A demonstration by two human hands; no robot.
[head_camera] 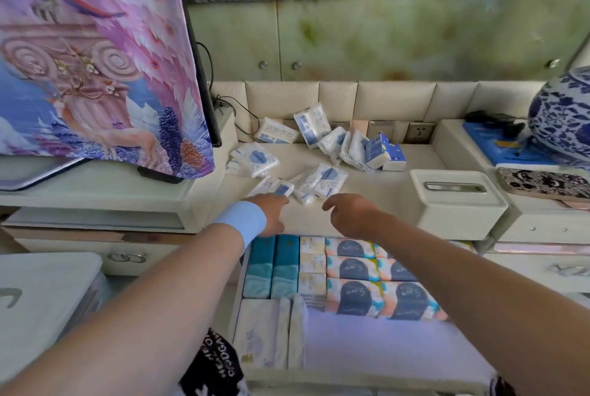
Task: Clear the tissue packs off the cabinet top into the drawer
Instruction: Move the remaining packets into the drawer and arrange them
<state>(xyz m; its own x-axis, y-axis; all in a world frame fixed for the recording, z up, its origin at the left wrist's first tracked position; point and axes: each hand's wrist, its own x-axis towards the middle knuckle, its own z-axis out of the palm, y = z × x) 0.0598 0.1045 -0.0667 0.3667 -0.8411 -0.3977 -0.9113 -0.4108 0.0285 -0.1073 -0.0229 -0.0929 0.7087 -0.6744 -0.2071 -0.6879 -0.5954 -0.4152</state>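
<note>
Now | left hand (269, 212) touches pack (281, 188) near cabinet top (380, 194) edge | right hand (349, 213) hovers

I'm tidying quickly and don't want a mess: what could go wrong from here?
The leaning packs at the back may topple when one is pulled. The drawer has far rows already packed tight, so forcing more there could crush them. The left hand reaches among small loose packs and might sweep them off the edge.

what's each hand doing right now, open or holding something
Left hand: at a small white-and-blue plastic tissue pack; grip cannot be told.
Right hand: open, fingers loosely curled, holding nothing.
</note>
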